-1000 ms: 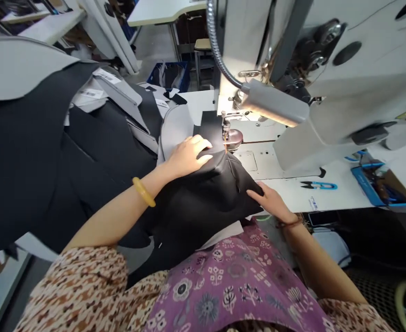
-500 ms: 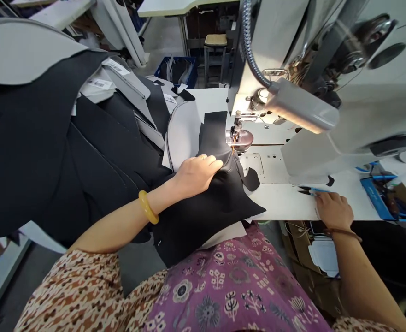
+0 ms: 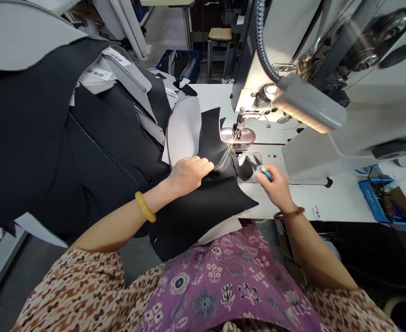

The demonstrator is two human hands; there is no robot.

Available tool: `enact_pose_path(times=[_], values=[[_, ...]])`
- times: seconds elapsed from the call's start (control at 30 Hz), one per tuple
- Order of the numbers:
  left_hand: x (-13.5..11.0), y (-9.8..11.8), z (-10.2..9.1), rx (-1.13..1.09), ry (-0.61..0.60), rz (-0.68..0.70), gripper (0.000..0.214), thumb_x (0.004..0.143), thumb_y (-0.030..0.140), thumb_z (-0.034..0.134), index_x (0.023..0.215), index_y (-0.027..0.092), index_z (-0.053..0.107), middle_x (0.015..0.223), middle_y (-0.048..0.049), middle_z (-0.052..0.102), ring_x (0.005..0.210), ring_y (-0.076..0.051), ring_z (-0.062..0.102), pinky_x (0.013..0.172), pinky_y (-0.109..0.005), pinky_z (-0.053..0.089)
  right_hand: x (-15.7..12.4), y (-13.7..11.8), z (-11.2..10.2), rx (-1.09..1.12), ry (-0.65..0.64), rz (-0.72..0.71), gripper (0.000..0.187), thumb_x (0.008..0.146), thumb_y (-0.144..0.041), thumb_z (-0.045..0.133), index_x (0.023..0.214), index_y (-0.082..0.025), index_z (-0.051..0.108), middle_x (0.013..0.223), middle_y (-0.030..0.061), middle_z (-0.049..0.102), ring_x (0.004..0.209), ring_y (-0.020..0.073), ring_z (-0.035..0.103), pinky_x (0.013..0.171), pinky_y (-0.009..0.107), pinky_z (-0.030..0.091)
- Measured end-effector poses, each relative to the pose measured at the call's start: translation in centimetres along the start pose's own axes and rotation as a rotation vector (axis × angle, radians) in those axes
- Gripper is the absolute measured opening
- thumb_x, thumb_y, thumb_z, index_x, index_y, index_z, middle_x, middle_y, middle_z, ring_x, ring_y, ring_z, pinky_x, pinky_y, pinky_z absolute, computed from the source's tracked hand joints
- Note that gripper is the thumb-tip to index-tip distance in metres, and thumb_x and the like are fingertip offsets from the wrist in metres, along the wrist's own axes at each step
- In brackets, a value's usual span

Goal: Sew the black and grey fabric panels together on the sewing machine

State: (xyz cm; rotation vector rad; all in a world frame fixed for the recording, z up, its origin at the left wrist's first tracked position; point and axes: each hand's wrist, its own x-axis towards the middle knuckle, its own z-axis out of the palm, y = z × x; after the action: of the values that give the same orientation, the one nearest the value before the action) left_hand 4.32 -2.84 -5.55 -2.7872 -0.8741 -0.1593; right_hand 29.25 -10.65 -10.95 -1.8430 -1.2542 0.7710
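My left hand (image 3: 191, 175) is closed on the black fabric piece (image 3: 203, 207), gripping it near its stitched edge. The fabric drapes from the sewing machine's bed over the table edge into my lap. Orange threads run from the needle area (image 3: 238, 127) down to the fabric. In my right hand (image 3: 275, 184) are small thread snips (image 3: 265, 172) with blue handles. Their dark blades point up and left, close to a loose dark flap (image 3: 246, 169) of the fabric. Motion blurs the blades, so I cannot tell whether they touch anything.
The sewing machine (image 3: 348, 152) fills the right, its lit lamp (image 3: 309, 108) above the bed. A heap of black and grey pieces (image 3: 95, 138) lies on the left. A blue box of tools (image 3: 379, 203) stands at the far right. Behind are a blue crate (image 3: 196, 69) and a stool (image 3: 220, 34).
My right hand has lifted the snips off the table at right and brought them left to the fabric. My left hand has drawn the fabric slightly left, away from the needle.
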Motion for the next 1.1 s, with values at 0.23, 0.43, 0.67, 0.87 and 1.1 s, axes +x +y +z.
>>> enact_pose_path(times=[0.23, 0.43, 0.67, 0.87, 1.1], values=[[-0.6, -0.5, 0.2, -0.021, 0.017, -0.038, 0.029, 0.07, -0.002, 0.039, 0.077, 0.019, 0.058, 0.065, -0.0003, 0.055, 0.063, -0.014, 0.051, 0.055, -0.025, 0.037, 2.6, -2.8, 3.8, 0.008, -0.14, -0.081, 0.051, 0.071, -0.066, 0.044, 0.06, -0.018, 0.032, 0.057, -0.002, 0.035, 0.058, 0.0098, 0.032, 0.059, 0.026, 0.029], [-0.5, -0.6, 0.3, -0.04, 0.012, -0.03, 0.029, 0.071, -0.001, 0.038, 0.077, 0.02, 0.057, 0.066, -0.0009, 0.055, 0.064, -0.015, 0.051, 0.055, -0.026, 0.038, 2.7, -3.0, 4.1, -0.017, -0.137, -0.169, 0.049, 0.077, -0.062, 0.042, 0.061, -0.018, 0.028, 0.059, -0.0012, 0.033, 0.061, 0.01, 0.031, 0.059, 0.025, 0.028], [-3.2, 0.9, -0.2, -0.023, 0.095, 0.103, 0.027, 0.072, -0.001, 0.041, 0.079, 0.018, 0.058, 0.067, -0.0013, 0.057, 0.063, -0.015, 0.052, 0.056, -0.027, 0.038, 1.8, -2.9, 3.4, -0.082, -0.139, -0.163, 0.049, 0.074, -0.064, 0.038, 0.06, -0.018, 0.03, 0.057, -0.0013, 0.032, 0.057, 0.01, 0.03, 0.057, 0.025, 0.026], [-5.9, 3.9, -1.0, -0.138, 0.2, 0.342, 0.022, 0.082, 0.007, 0.041, 0.089, 0.016, 0.059, 0.073, -0.0006, 0.063, 0.062, -0.011, 0.053, 0.056, -0.025, 0.04, 2.0, 1.2, 2.0, -0.313, -0.086, 0.019, 0.044, 0.073, -0.06, 0.043, 0.061, -0.019, 0.033, 0.056, -0.0008, 0.037, 0.057, 0.0114, 0.031, 0.056, 0.025, 0.024], [-6.4, 1.5, -3.5, 0.001, 0.302, 0.076, 0.028, 0.079, 0.004, 0.039, 0.088, 0.019, 0.06, 0.07, 0.0012, 0.066, 0.063, -0.012, 0.058, 0.053, -0.025, 0.042, 2.4, 7.1, -0.8, -0.684, 0.108, 0.174, 0.034, 0.079, -0.049, 0.05, 0.088, -0.018, 0.058, 0.089, 0.0096, 0.061, 0.074, 0.0186, 0.049, 0.058, 0.026, 0.023]])
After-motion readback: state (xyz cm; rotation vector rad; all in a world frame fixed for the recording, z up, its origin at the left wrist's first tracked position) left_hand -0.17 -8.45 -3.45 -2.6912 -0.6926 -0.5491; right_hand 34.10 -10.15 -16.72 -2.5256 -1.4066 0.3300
